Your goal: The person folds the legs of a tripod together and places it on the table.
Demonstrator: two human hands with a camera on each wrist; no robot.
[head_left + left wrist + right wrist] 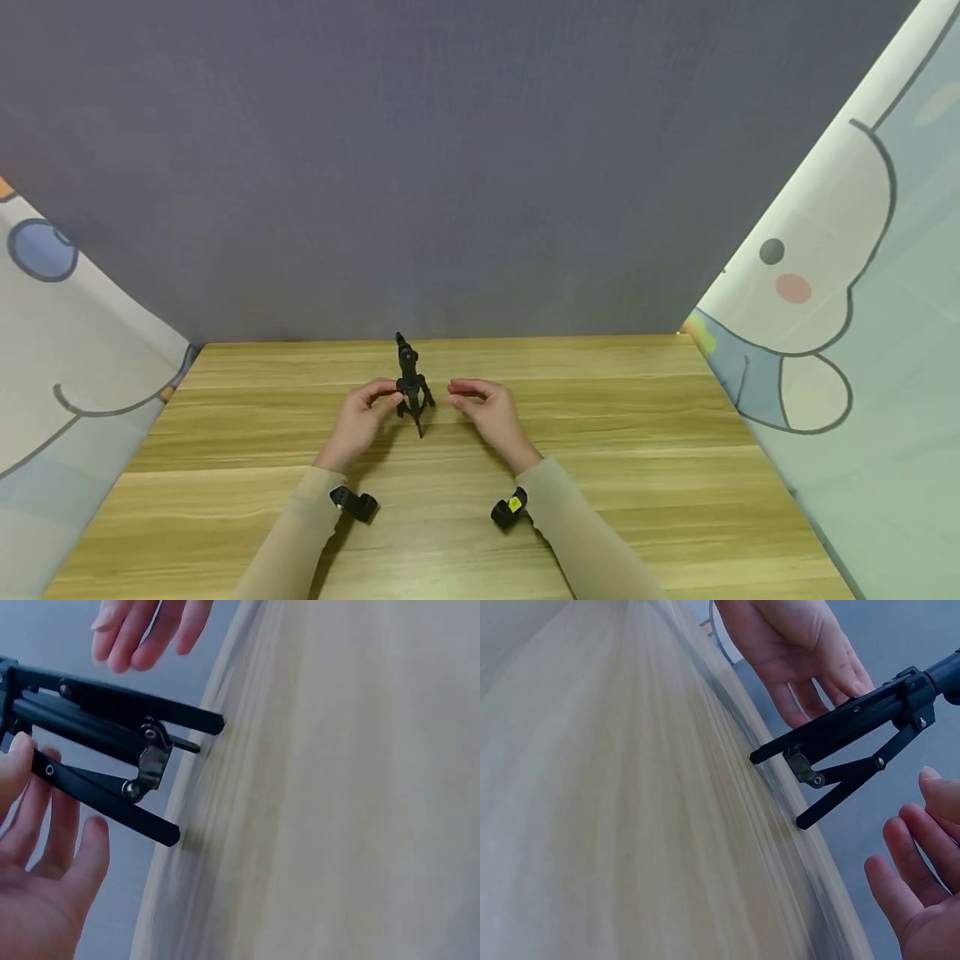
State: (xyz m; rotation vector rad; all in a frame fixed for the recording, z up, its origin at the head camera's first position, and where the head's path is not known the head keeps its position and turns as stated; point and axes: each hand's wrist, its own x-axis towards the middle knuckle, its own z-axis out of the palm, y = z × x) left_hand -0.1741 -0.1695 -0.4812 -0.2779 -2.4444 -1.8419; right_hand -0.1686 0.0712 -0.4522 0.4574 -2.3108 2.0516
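A small black tripod [410,379] stands on the wooden table with its legs partly spread. My left hand [358,423] pinches one of its legs between thumb and fingers near the top; the left wrist view shows this thumb [16,769] against the leg. To the tripod's other side, apart from it, is my right hand [497,418], fingers loosely bent and holding nothing. From the right wrist, the tripod's legs [847,780] and metal brace [801,766] show between both hands.
The wooden table [645,467] ends at a grey wall or panel [465,183] behind the tripod. Cartoon-printed cloths [795,250] hang on both sides. Each wrist wears a small black camera [355,503].
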